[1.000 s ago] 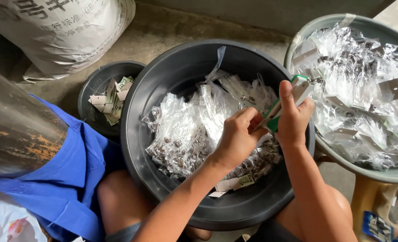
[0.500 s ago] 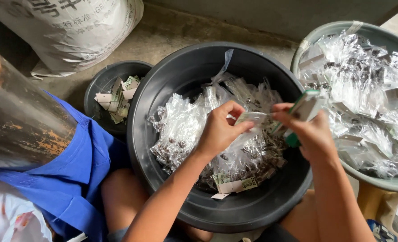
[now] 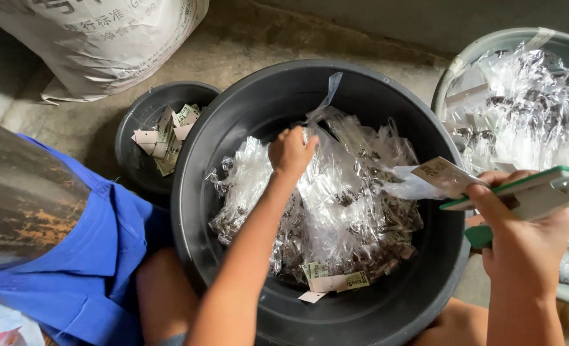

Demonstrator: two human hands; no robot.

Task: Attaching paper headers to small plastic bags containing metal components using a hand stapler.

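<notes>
Your left hand (image 3: pixel 291 152) has reached deeper since a moment ago, now fisted on crinkly clear packets (image 3: pixel 335 211) heaped in the round black tub (image 3: pixel 233 128). Your right hand (image 3: pixel 521 224) grips a green-and-white stapler (image 3: pixel 521 189), clamping 1 glossy packet with card header (image 3: pixel 435 176).

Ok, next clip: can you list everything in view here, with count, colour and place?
large basin: one, black, centre, holding the bags
clear bags of dark pieces: many, heaped in the large basin
paper tags: a few, pale with green print, near front of the heap
small tub: one, black, left of the large basin, with folded paper tags inside
second basin: one, grey-green, right edge, full of similar clear bags
sack: one, white, top left
blue cloth: one, lower left
left hand: reaching into the heap
right hand: holding a green and white tool clamped on a tagged bag
</notes>
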